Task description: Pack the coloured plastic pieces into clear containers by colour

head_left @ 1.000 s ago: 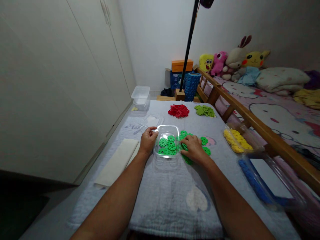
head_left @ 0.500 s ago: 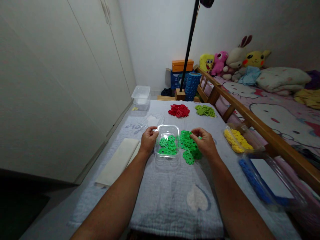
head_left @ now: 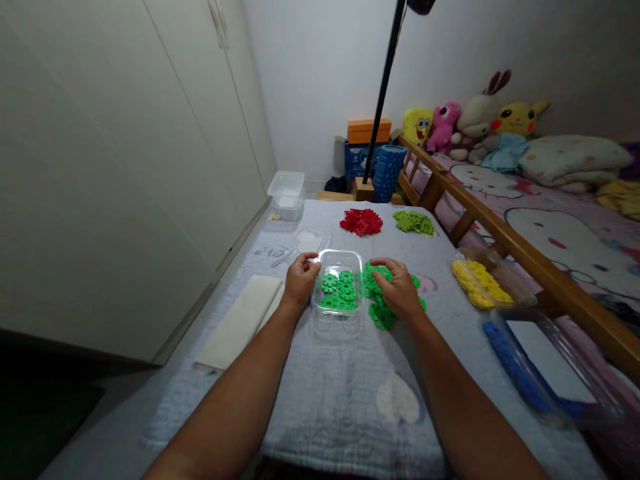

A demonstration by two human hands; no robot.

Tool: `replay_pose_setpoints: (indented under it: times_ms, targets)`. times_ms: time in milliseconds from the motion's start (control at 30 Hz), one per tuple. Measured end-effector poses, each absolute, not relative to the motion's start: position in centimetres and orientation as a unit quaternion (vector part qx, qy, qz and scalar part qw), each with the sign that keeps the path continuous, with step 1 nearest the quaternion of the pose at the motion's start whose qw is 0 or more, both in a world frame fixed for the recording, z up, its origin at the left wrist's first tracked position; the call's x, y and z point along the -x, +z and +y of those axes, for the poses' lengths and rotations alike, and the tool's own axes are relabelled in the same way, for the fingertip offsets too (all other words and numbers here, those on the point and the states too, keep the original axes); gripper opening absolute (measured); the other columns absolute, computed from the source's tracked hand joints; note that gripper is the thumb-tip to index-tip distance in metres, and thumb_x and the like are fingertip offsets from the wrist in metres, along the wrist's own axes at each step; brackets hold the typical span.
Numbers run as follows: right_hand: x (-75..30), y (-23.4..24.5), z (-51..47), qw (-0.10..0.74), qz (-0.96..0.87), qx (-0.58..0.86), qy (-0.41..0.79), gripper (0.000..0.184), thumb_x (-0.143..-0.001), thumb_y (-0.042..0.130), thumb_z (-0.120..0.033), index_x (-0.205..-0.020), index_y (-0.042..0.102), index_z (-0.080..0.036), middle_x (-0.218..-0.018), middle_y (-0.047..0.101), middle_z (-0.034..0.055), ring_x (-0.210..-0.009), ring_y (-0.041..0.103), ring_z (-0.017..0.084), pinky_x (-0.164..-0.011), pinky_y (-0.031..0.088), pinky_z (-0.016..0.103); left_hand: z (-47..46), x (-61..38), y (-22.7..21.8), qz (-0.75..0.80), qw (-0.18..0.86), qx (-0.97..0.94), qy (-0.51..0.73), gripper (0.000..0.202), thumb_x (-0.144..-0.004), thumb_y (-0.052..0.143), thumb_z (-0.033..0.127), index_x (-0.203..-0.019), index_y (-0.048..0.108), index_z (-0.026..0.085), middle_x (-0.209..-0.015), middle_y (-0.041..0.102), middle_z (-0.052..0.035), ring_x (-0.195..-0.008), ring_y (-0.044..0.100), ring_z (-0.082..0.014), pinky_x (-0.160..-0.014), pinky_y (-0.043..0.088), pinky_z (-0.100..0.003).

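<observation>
My left hand (head_left: 301,279) grips the left rim of a clear plastic container (head_left: 338,313), thumb and fingers closed on its edge. Several green snowflake discs (head_left: 340,290) lie inside it, some overlapping. Just right of the container, my right hand (head_left: 397,288) is over a loose pile of green discs (head_left: 383,315), its thumb and fingers curled toward each other. A green disc seems to be between those fingertips, though the green pile behind makes its outline hard to separate. The hand and forearm hide part of the pile.
Red pieces (head_left: 361,222) and lime-green pieces (head_left: 414,223) lie at the table's far side. Boxes with yellow pieces (head_left: 481,283) and blue pieces (head_left: 517,367) stand along the wooden bed rail (head_left: 505,220). Clear containers (head_left: 287,193) sit far left, folded white material (head_left: 240,323) nearer.
My right hand has moved left across the pile toward the container, uncovering green discs at the pile's right side. My left hand keeps its grip on the rim. The view has shifted slightly.
</observation>
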State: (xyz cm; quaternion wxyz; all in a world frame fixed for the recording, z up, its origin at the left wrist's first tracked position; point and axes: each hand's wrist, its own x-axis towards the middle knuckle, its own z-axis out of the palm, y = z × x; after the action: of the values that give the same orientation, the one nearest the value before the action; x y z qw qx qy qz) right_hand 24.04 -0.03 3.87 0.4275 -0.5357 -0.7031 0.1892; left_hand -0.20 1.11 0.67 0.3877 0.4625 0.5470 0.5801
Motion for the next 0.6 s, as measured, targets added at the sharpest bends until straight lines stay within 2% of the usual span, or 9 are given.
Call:
replay_pose_setpoints:
  times_ms: [67, 167, 367, 467, 600]
  targets:
    - [-25.1, 3.0, 0.4, 0.412, -0.708, 0.554, 0.150, 0.023, -0.087, 0.057, -0.028, -0.101, 0.076, -0.025, -0.115, 0.077, 0.0078, -0.116, 0.060, 0.030, -0.106, 0.040, 0.048, 1.1, 0.2, 0.7, 0.547, 0.386, -0.464, 0.580, 0.037, -0.074, 0.067, 0.038, -0.104, 0.066, 0.017, -0.060, 0.043, 0.0094, -0.052, 0.038, -0.0096, -0.053, 0.031, -0.023]
    - [-25.7, 2.1, 0.5, 0.343, -0.729, 0.584, 0.102, 0.022, -0.087, 0.060, -0.024, -0.099, 0.079, -0.025, -0.125, 0.074, 0.0087, -0.120, 0.056, 0.031, -0.105, 0.036, 0.049, 1.1, 0.2, 0.7, 0.547, 0.389, -0.461, 0.580, 0.037, -0.074, 0.068, 0.039, -0.104, 0.066, 0.017, -0.060, 0.043, 0.0093, -0.052, 0.039, -0.0098, -0.053, 0.031, -0.023]
    - [-24.8, 1.5, -0.4, 0.195, -0.778, 0.596, 0.050, 0.020, -0.088, 0.070, -0.030, -0.106, 0.080, -0.026, -0.140, 0.066, 0.0102, -0.131, 0.045, 0.036, -0.110, 0.028, 0.054, 1.1, 0.1, 0.7, 0.545, 0.397, -0.454, 0.583, 0.038, -0.073, 0.068, 0.040, -0.104, 0.066, 0.017, -0.058, 0.042, 0.0098, -0.051, 0.036, -0.0097, -0.053, 0.029, -0.023]
    - [-24.5, 1.6, -0.5, 0.177, -0.783, 0.594, 0.044, 0.019, -0.087, 0.072, -0.029, -0.104, 0.079, -0.025, -0.140, 0.064, 0.0109, -0.133, 0.044, 0.036, -0.112, 0.027, 0.054, 1.1, 0.1, 0.8, 0.544, 0.397, -0.456, 0.582, 0.038, -0.073, 0.068, 0.040, -0.104, 0.066, 0.017, -0.058, 0.041, 0.0099, -0.051, 0.036, -0.0095, -0.052, 0.029, -0.023]
    - [-24.5, 1.9, -0.4, 0.198, -0.778, 0.591, 0.076, 0.017, -0.082, 0.075, -0.023, -0.099, 0.076, -0.024, -0.131, 0.067, 0.0107, -0.128, 0.049, 0.034, -0.108, 0.032, 0.050, 1.0, 0.1, 0.9, 0.543, 0.397, -0.458, 0.581, 0.038, -0.074, 0.068, 0.041, -0.104, 0.066, 0.017, -0.058, 0.041, 0.0101, -0.050, 0.036, -0.0093, -0.052, 0.029, -0.023]
